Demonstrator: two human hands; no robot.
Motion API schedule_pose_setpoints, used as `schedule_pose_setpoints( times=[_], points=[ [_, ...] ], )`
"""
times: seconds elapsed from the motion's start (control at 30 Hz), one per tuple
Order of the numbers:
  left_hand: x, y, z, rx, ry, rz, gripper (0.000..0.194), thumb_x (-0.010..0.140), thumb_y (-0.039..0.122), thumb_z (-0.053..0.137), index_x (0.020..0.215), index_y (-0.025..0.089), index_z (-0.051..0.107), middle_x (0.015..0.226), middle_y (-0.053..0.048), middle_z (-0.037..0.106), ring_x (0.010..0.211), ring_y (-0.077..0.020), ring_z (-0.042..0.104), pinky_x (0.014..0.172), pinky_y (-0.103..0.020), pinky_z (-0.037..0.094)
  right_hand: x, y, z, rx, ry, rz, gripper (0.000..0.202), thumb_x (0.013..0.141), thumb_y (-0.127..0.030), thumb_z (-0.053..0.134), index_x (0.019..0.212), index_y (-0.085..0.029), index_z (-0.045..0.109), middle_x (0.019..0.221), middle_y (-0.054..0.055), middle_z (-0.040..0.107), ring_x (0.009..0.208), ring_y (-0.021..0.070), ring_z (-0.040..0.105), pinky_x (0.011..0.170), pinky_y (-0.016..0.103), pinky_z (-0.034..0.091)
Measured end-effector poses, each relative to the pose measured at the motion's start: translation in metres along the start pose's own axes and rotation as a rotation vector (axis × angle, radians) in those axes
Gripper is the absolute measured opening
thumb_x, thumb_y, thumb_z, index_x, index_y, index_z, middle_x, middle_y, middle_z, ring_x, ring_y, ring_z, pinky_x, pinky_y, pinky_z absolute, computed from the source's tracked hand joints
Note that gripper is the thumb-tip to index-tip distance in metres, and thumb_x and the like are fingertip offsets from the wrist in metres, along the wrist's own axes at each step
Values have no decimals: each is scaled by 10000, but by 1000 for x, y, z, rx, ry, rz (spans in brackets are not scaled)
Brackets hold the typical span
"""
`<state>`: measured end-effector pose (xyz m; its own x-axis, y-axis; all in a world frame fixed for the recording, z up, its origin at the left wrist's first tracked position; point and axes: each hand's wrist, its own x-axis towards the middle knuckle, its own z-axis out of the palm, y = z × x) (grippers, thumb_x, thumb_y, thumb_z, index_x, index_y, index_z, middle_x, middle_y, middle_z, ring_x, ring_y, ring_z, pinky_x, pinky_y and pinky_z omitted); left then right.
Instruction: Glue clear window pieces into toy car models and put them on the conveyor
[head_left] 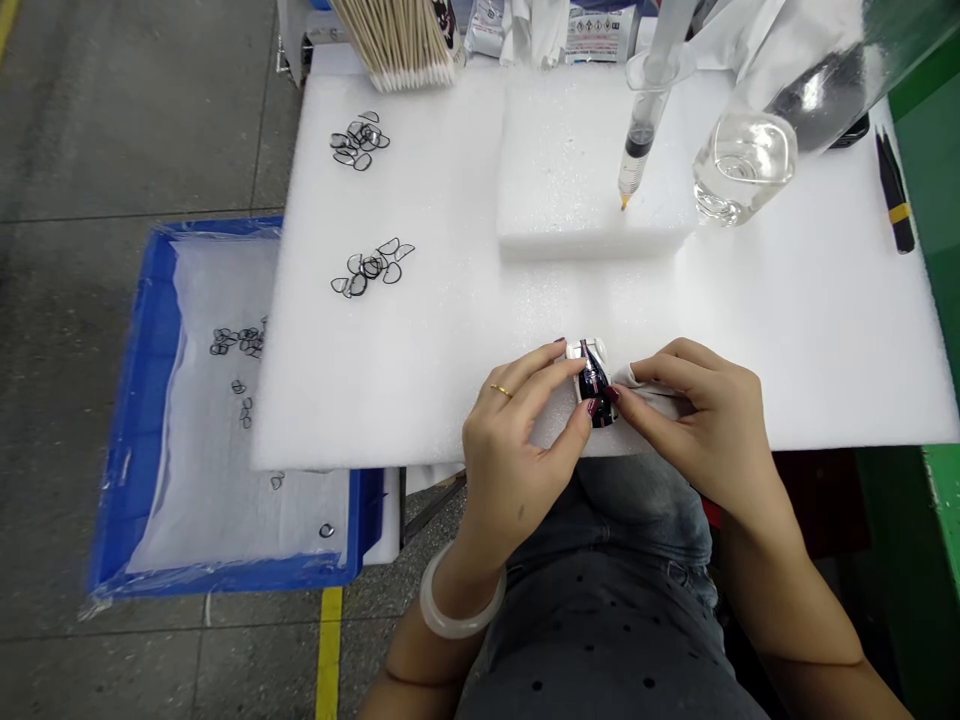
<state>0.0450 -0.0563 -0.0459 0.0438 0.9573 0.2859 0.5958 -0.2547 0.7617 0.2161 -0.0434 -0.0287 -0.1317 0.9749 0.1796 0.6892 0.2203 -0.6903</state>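
Observation:
A small glossy black and white piece with thin red lines is held just above the front edge of the white foam sheet. My left hand grips it from the left, thumb at its lower part and fingertips along its upper left side. On the other side, my right hand pinches a white cloth, with the thumb tip touching the piece's right edge. Two small heaps of thin black-rimmed clear pieces, an upper one and a lower one, lie on the foam at the left.
A foam block stands behind my hands, with a syringe upright at it. Right of that are a clear cup and tweezers. Cotton swabs lie at the back. A blue tray sits lower left.

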Motion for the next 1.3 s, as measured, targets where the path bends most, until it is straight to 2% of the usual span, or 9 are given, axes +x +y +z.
schedule_pose_setpoints(
  times=[0.1,0.17,0.27,0.33,0.43,0.5,0.53,0.77,1.3],
  points=[
    [3,1,-5,8,-22,-15,267,839,138,699,1103,179,711,1198,-63,702,1131,-202,636,979,-381,559,1,1,0,0,-8,3,109,860,-266,704,813,-169,696,744,-3,609,582,74,532,491,219,360],
    [9,-2,-12,9,-92,-8,335,826,158,726,1157,193,687,1242,-65,676,1169,-217,614,1009,-398,540,2,2,-1,25,-23,6,96,863,-254,696,819,-169,697,743,-4,608,601,80,544,507,219,372],
    [20,-9,-20,12,-313,138,656,760,244,822,1359,222,556,1464,-86,529,1346,-274,483,1109,-452,456,2,4,-6,85,-64,8,76,881,-234,669,847,-177,706,758,-4,619,647,88,570,550,217,404],
    [26,-13,-20,30,-370,223,698,748,268,839,1376,240,536,1460,-82,533,1340,-279,486,1113,-454,441,2,5,-8,103,-84,13,72,886,-231,660,875,-182,712,783,2,632,670,96,584,564,220,417],
    [27,-15,-12,98,-196,178,547,726,372,851,1208,216,646,1186,-75,668,1113,-267,616,976,-426,518,2,6,-9,82,-67,20,69,871,-219,672,908,-175,710,795,10,632,677,109,588,560,228,418],
    [25,-15,-7,118,-98,132,525,708,447,846,1139,201,674,1082,-72,667,1031,-262,629,917,-416,530,2,5,-8,62,-42,17,65,868,-216,676,901,-171,708,786,10,626,675,109,582,554,230,413],
    [24,-14,-6,109,-89,122,507,723,449,835,1137,202,677,1071,-68,662,1027,-256,627,915,-409,526,3,5,-7,53,-33,18,62,870,-218,675,894,-171,708,781,9,624,670,106,577,550,230,407],
    [23,-14,-11,41,-133,94,307,851,222,742,1151,183,687,1104,-54,663,1056,-209,614,932,-347,497,3,2,-2,20,-13,52,68,879,-235,668,870,-188,717,763,4,614,612,93,523,511,246,356],
    [23,-12,-10,49,-128,80,309,838,206,750,1141,212,686,1094,-38,661,1050,-205,615,931,-353,508,2,1,1,-6,18,35,63,863,-239,677,841,-184,698,755,-4,613,550,75,471,501,247,322]
  ],
)
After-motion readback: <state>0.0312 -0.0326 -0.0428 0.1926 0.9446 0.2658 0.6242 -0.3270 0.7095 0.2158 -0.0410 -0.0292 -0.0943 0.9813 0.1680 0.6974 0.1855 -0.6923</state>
